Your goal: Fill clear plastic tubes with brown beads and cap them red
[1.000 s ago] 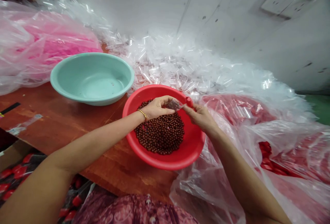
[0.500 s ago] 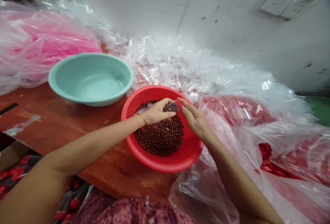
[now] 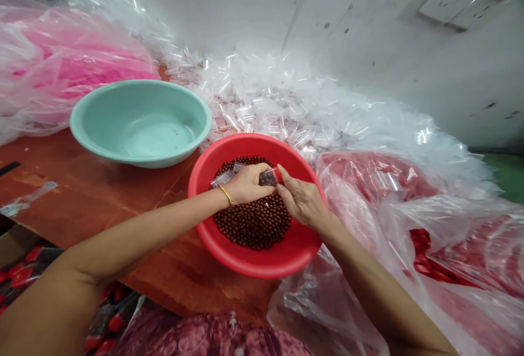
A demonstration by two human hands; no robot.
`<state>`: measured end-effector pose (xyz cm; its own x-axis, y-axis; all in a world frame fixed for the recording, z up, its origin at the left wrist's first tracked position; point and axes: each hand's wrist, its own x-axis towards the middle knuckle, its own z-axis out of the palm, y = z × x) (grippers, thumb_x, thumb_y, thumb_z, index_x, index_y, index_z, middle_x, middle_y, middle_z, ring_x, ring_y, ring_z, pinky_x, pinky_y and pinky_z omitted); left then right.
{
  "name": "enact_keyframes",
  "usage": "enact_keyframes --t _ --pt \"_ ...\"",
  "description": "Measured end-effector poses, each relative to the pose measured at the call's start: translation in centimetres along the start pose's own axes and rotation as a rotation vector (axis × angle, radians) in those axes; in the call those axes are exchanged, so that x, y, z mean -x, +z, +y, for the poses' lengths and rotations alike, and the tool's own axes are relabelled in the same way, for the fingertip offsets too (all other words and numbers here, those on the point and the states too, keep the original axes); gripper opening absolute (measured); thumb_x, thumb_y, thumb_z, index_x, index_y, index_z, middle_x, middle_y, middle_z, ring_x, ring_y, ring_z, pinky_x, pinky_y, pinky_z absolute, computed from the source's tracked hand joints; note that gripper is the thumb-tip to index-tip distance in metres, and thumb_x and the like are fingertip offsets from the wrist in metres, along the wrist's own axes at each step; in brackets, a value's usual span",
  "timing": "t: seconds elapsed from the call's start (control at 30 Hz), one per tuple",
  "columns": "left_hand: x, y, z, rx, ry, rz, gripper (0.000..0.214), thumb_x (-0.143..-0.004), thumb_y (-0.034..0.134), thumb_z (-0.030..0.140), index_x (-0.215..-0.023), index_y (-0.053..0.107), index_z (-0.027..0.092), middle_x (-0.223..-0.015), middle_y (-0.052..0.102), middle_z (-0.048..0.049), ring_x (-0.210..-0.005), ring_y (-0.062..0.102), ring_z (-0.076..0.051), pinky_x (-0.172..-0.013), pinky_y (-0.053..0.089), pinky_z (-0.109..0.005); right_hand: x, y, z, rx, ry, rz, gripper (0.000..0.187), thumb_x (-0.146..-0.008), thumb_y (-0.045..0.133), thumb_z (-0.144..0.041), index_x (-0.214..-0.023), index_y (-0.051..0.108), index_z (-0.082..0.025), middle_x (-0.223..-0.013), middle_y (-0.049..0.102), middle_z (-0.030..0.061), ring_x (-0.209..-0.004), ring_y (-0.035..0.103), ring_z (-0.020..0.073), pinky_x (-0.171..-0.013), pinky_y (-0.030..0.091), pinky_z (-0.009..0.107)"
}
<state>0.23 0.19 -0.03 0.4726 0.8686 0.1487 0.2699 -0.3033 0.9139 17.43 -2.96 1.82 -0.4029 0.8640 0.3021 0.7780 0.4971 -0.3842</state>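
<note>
Over a red basin [image 3: 305, 252] my two hands meet at a small clear plastic tube [image 3: 267, 178] with dark beads inside. My left hand [image 3: 246, 184], with a gold bangle at the wrist, is closed around the tube's body. Fingers of my right hand [image 3: 301, 195] pinch the red cap [image 3: 278, 174] at its right end. Below them lies a heap of round brown beads [image 3: 254, 227]. Clear empty-looking tubes [image 3: 222, 178] rest on the beads just left of my left hand, partly hidden by it.
A pale green basin [image 3: 143, 151] stands at the left on the reddish-brown table [image 3: 164, 257]. Clear tubes [image 3: 278, 99] are piled along the wall. Plastic bags hold pink pieces [image 3: 94, 72] and red pieces [image 3: 426, 252]. Red-capped filled tubes [image 3: 110, 318] lie below the table edge.
The red cap now sits squarely on the tube's end, where it was tilted before. Both hands have shifted slightly down and left with the tube.
</note>
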Motion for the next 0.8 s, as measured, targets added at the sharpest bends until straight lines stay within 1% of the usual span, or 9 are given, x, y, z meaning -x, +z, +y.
enact_keyframes --t 0.07,0.13,0.2,0.27,0.33,0.47,0.57,0.63,0.8 --pt "0.2 -0.2 0.5 -0.088 -0.03 -0.04 0.017 -0.067 0.06 0.031 -0.074 0.053 0.016 -0.068 0.055 0.0007 -0.064 0.05 -0.013 -0.058 0.035 -0.024 -0.2 -0.4 0.0 -0.042 0.052 0.044 0.039 -0.085 0.041 -0.045 -0.093 0.069 -0.018 -0.064 0.062 0.0063 -0.055 0.056 0.0168 -0.058 0.043 0.03" --pt "0.3 -0.4 1.3 -0.2 -0.025 -0.089 0.02 -0.066 0.061 0.034 -0.071 0.055 0.017 -0.064 0.054 0.0008 -0.061 0.05 -0.014 -0.055 0.033 -0.024 -0.7 -0.6 -0.1 -0.136 0.154 0.159 0.046 -0.086 0.04 -0.053 -0.071 0.067 -0.019 -0.055 0.057 0.0036 -0.05 0.052 0.0142 -0.055 0.041 0.028" --pt "0.3 -0.4 2.2 -0.295 0.017 -0.15 0.018 -0.064 0.061 0.033 -0.07 0.056 0.017 -0.061 0.054 0.0007 -0.058 0.049 -0.014 -0.053 0.032 -0.024 -1.4 -0.6 -0.4 -0.315 0.277 0.266 0.055 -0.086 0.033 -0.06 -0.063 0.063 -0.019 -0.048 0.048 0.0009 -0.046 0.047 0.0118 -0.051 0.038 0.027" --pt "0.5 -0.4 3.1 -0.373 0.052 -0.19 0.016 -0.064 0.06 0.031 -0.07 0.056 0.017 -0.06 0.054 0.0 -0.054 0.049 -0.013 -0.052 0.032 -0.025 -2.1 -0.3 -1.0 -0.557 0.364 0.282 0.057 -0.085 0.03 -0.063 -0.071 0.063 -0.019 -0.049 0.044 -0.0014 -0.045 0.042 0.0103 -0.049 0.036 0.026" --pt "0.8 -0.4 3.9 -0.446 0.06 -0.195 0.017 -0.064 0.059 0.031 -0.071 0.057 0.016 -0.06 0.056 -0.0013 -0.053 0.05 -0.014 -0.052 0.035 -0.025 -2.6 0.0 -1.6 -0.761 0.402 0.217 0.054 -0.084 0.032 -0.064 -0.087 0.063 -0.019 -0.055 0.045 -0.0025 -0.047 0.042 0.0094 -0.05 0.037 0.025" --pt "2.3 -0.1 4.9 -0.572 0.063 -0.167 0.02 -0.066 0.056 0.032 -0.075 0.059 0.015 -0.066 0.06 -0.0049 -0.061 0.057 -0.019 -0.058 0.043 -0.028 -2.4 0.3 -2.8 -0.955 0.39 0.099 0.047 -0.084 0.042 -0.059 -0.108 0.057 -0.021 -0.073 0.054 -0.0007 -0.063 0.05 0.01 -0.061 0.042 0.025" --pt "3.7 0.5 4.7 -0.635 0.082 -0.153 0.022 -0.068 0.055 0.031 -0.079 0.06 0.014 -0.072 0.063 -0.0072 -0.068 0.06 -0.021 -0.062 0.047 -0.031 -1.4 0.5 -3.8 -1.078 0.377 -0.065 0.046 -0.086 0.041 -0.055 -0.115 0.055 -0.022 -0.083 0.056 0.0013 -0.074 0.053 0.0118 -0.072 0.043 0.027" --pt "4.6 1.0 4.4 -0.663 0.125 -0.167 0.022 -0.068 0.056 0.032 -0.081 0.06 0.014 -0.075 0.064 -0.0079 -0.072 0.061 -0.022 -0.063 0.049 -0.031 -0.5 0.7 -4.5 -1.13 0.382 -0.156 0.048 -0.086 0.039 -0.056 -0.117 0.054 -0.023 -0.086 0.056 0.0021 -0.077 0.053 0.0127 -0.076 0.043 0.029" --pt "7.3 0.2 4.6 -0.714 0.188 -0.145 0.018 -0.071 0.055 0.032 -0.078 0.058 0.015 -0.066 0.063 -0.0035 -0.063 0.06 -0.018 -0.057 0.045 -0.025 -0.4 1.9 -5.0 -1.009 0.375 -0.186 0.06 -0.088 0.023 -0.062 -0.116 0.056 -0.021 -0.086 0.058 0.0036 -0.076 0.054 0.0144 -0.073 0.044 0.031"
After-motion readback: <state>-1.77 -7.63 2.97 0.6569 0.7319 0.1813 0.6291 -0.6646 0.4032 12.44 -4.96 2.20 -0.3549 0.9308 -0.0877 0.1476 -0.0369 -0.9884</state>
